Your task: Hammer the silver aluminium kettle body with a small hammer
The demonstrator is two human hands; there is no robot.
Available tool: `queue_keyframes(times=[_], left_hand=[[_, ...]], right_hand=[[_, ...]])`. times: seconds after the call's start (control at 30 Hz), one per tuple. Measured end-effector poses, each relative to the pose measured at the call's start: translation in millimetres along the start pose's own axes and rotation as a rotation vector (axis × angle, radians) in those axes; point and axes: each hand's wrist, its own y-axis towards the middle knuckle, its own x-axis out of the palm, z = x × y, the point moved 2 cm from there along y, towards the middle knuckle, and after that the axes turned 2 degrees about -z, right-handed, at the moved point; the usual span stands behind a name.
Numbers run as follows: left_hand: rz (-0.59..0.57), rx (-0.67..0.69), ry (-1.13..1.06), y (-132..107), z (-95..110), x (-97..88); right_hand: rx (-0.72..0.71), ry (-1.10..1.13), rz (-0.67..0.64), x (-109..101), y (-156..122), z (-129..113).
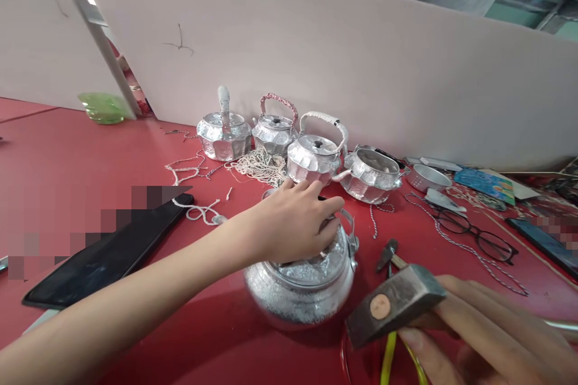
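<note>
My left hand [292, 224] rests on top of a hammered silver kettle [301, 289] on the red table [81, 156], fingers curled over its lid area. At the lower right, my right hand [487, 328] grips the handle of a hammer, whose dark steel head [394, 308] hangs just right of the kettle. A second, smaller hammer [389, 254] lies on the table behind it. The handle of the kettle [351, 228] sticks out past my fingertips.
Several finished silver kettles [316, 159] stand in a row by the pale partition [316, 60], with tangled cord [257, 165] in front. A black tablet [108, 255] lies at left. Glasses [474, 234], a small metal cup [427, 177] and yellow-handled pliers [392, 358] lie at right.
</note>
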Motion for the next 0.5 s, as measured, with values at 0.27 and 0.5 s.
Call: queue_keyframes(times=[0.27, 0.5], left_hand=[[-0.004, 0.003, -0.003, 0.0, 0.1, -0.9], [-0.006, 0.002, -0.003, 0.1, 0.5, -0.7]], right_hand=[[0.005, 0.060, -0.022, 3.1, -3.0, 0.2], [0.006, 0.056, -0.024, 2.0, -5.5, 1.4]])
